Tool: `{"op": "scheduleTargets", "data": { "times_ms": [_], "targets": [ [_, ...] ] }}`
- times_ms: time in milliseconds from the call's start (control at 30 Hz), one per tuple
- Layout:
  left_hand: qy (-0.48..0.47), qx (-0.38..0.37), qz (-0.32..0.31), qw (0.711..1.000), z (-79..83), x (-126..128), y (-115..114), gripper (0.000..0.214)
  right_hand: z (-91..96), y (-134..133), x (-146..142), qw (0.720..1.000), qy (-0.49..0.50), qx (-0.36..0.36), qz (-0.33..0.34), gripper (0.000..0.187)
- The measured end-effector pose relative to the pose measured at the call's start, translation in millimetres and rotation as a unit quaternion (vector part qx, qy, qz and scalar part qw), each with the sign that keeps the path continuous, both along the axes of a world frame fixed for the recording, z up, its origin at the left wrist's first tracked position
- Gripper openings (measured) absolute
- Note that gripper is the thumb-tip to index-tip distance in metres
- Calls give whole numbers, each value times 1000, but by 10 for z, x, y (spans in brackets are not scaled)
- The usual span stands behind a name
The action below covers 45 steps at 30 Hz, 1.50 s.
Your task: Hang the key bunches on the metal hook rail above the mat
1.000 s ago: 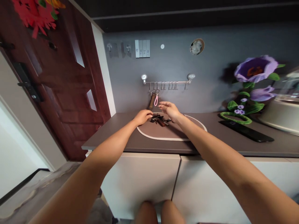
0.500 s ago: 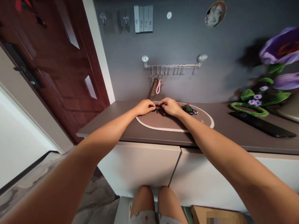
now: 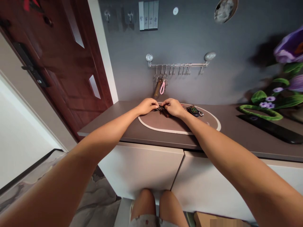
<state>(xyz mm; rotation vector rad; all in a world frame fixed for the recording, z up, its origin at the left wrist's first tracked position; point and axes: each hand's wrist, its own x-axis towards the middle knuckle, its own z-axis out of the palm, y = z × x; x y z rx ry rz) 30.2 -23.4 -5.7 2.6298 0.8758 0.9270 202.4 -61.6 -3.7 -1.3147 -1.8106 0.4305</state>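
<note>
Dark keys are pinched by the left hand and the right hand.
The thumb and fingers of each hand are bent and pressed together on the keys, low over a brown mat; a red-brown tag is seen just under the right fingers. To the right of them, a black car key is seen. Behind the fingers and higher up, a pink loop is hung from a hook rail.

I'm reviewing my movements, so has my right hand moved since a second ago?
Yes, downward: your right hand is now farther below the wall-mounted hook rail.
</note>
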Motion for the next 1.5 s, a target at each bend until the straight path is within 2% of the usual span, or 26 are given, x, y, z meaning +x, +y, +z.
{"op": "scheduleTargets", "data": {
  "times_ms": [167, 333, 500, 700, 967, 1200, 1367, 1500],
  "targets": [
    [-113, -101, -21, 988, -17, 14, 13, 14, 21, 2, -10, 996, -61, 56, -24, 22],
    [-258, -249, -54, 932, -19, 51, 6, 13, 46, -15, -23, 987, -140, 77, -24, 26],
    [-338, -355, -47, 870, -2, 72, -16, 8, 48, -24, -40, 993, -98, 65, -17, 23],
    [-370, -388, -64, 842, -9, 70, -13, 5, 64, -33, -47, 997, -29, 71, 7, 22],
    [-375, -395, -62, 836, -18, 83, -23, 3, -32, 85, 1, 995, 35, 81, 52, 26],
    [-370, -390, -74, 840, -4, 101, -63, 9, -17, 11, -16, 990, 128, 32, 60, 27],
    [-339, -363, -56, 866, -12, 119, -64, 15, -3, -33, -37, 983, 164, 24, 74, 23],
    [-314, -314, -52, 895, -53, 135, -23, 17, -34, 6, -12, 980, 183, 33, 76, 23]
  ]
}}
